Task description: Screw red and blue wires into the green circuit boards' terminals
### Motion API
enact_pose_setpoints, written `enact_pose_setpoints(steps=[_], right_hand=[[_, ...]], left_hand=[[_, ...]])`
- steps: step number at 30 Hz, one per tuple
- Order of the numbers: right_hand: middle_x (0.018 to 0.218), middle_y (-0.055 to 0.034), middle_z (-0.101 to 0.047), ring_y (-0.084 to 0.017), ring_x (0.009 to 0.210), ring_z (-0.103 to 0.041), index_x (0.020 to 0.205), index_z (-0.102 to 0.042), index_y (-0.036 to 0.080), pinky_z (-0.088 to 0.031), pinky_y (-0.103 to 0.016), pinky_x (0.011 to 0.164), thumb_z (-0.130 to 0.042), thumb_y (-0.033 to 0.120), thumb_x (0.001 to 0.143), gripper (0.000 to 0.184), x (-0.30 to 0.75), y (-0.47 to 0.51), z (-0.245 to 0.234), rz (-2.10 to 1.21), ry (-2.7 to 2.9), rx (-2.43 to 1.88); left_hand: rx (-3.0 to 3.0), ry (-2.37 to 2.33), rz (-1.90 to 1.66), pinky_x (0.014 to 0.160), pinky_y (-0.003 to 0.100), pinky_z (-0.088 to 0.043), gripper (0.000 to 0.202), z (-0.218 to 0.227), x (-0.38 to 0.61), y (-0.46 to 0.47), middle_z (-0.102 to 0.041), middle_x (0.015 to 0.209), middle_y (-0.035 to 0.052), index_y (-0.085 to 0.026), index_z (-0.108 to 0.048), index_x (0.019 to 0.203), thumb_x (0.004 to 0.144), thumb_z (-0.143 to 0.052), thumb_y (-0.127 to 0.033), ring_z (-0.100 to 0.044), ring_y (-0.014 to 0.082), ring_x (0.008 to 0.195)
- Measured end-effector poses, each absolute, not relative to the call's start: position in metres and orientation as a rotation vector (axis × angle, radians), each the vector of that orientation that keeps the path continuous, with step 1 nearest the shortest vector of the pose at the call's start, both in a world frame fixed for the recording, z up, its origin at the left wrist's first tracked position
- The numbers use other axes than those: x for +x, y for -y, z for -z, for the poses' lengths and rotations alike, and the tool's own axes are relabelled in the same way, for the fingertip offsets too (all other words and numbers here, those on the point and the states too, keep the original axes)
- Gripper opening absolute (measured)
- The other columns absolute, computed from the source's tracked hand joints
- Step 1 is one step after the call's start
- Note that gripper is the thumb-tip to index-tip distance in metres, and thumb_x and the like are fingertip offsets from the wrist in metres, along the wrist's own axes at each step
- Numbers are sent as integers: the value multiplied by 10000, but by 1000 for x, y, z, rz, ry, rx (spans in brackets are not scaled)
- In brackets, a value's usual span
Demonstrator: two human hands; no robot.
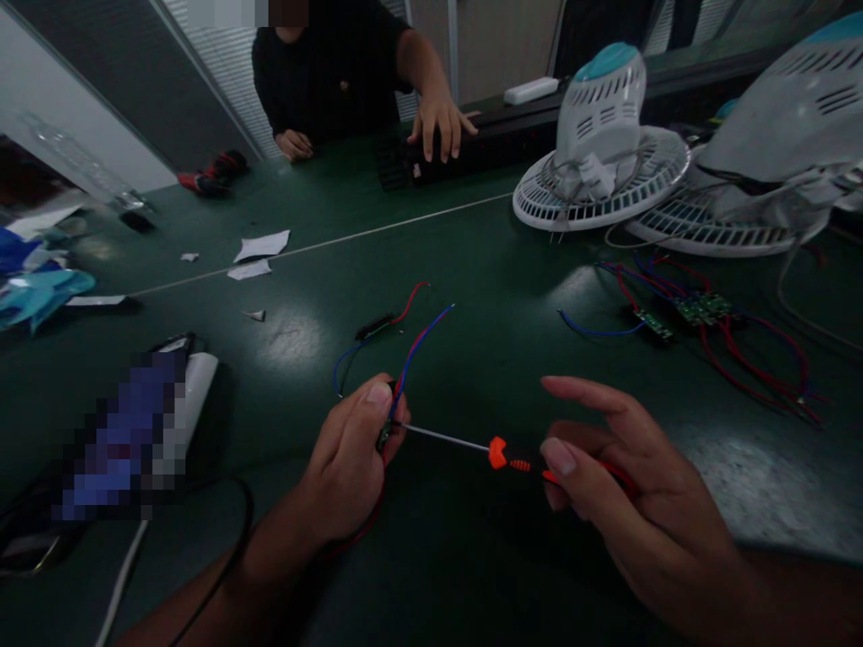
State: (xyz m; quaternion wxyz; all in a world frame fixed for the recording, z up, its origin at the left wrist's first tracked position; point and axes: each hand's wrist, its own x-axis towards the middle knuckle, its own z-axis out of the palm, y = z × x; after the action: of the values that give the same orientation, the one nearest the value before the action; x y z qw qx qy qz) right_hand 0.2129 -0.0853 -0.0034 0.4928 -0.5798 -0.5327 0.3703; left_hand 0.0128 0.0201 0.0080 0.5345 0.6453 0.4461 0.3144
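Note:
My left hand (351, 458) is closed in a pinch on a small dark part with red and blue wires (418, 341) running up from it. A red wire also trails down under that wrist. My right hand (627, 485) grips the orange-and-black handle of a thin screwdriver (499, 451). Its metal shaft points left and the tip meets the part in my left fingers. The right index finger is stretched out above the handle. Both hands hover over the dark green table (472, 270).
A second wired part (378, 328) lies just beyond my left hand. Small green circuit boards with red and blue wires (701, 310) lie right. Two white fans (600, 144) lie face down behind them. A person in black (337, 72) rests hands opposite. Paper scraps (260, 247) lie left.

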Motion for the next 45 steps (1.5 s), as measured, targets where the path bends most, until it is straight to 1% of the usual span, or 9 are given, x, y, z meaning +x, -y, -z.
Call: enact_pose_setpoints(steps=[4, 15, 23, 25, 28, 30, 32, 39, 45], right_hand=[[690, 57, -580, -116, 534, -580, 1292, -425, 323, -466, -206, 448, -497, 223, 959, 355, 214, 86, 5, -895, 1295, -1393], [701, 66, -559, -94, 506, -516, 1270, -413, 311, -433, -184, 433, -539, 205, 922, 384, 214, 85, 1, -856, 1341, -1393], [732, 53, -569, -90, 515, -515, 1221, -459, 292, -413, -183, 425, -567, 154, 870, 392, 213, 84, -2, -845, 1319, -1381], [754, 46, -584, -97, 564, -543, 1223, -476, 306, -453, -185, 470, -549, 191, 908, 344, 213, 85, -1, -911, 1275, -1367], [719, 32, -630, -128, 595, -596, 1251, -487, 311, -488, -222, 493, -437, 346, 995, 263, 214, 86, 1, -1042, 1198, -1328], [638, 28, -644, -143, 544, -605, 1263, -492, 285, -480, -236, 452, -367, 434, 1011, 319, 214, 86, 3, -1087, 1158, -1366], [576, 36, -629, -142, 498, -596, 1263, -501, 259, -473, -234, 427, -359, 455, 1011, 350, 214, 87, 3, -1093, 1124, -1452], [578, 67, -602, -110, 488, -582, 1253, -472, 251, -446, -199, 423, -465, 280, 989, 266, 213, 85, 1, -921, 1284, -1465], [644, 62, -586, -125, 519, -592, 1266, -440, 282, -472, -231, 450, -494, 276, 969, 302, 213, 84, 2, -920, 1307, -1461]], left_hand=[[1556, -1076, -734, 454, 273, -316, 386, -9, 12, -20, -413, 558, -36, -217, -487, 662, 967, -306, -370, -366, 131, 484], [1524, -1098, -748, 449, 267, -333, 376, -9, 13, -20, -420, 578, -36, -219, -487, 662, 961, -316, -371, -375, 132, 488], [1566, -1094, -729, 450, 277, -319, 397, -10, 13, -19, -413, 545, -36, -223, -485, 656, 965, -296, -383, -356, 137, 475], [1569, -1099, -723, 450, 274, -324, 387, -11, 14, -20, -413, 542, -38, -222, -484, 658, 960, -301, -378, -356, 137, 474], [1555, -1110, -745, 447, 269, -336, 372, -12, 15, -20, -423, 559, -37, -221, -482, 659, 951, -311, -374, -361, 135, 475], [1545, -1111, -754, 442, 268, -335, 373, -11, 15, -20, -416, 562, -36, -222, -478, 650, 950, -315, -373, -360, 135, 474], [1539, -1104, -755, 441, 268, -333, 379, -10, 14, -19, -407, 561, -34, -221, -477, 645, 954, -317, -372, -360, 135, 478], [1534, -1077, -761, 441, 276, -322, 380, -9, 14, -20, -408, 560, -29, -222, -484, 651, 960, -322, -375, -363, 135, 476], [1535, -1081, -745, 452, 275, -322, 389, -9, 13, -20, -418, 569, -30, -217, -494, 660, 972, -311, -361, -363, 133, 486]])
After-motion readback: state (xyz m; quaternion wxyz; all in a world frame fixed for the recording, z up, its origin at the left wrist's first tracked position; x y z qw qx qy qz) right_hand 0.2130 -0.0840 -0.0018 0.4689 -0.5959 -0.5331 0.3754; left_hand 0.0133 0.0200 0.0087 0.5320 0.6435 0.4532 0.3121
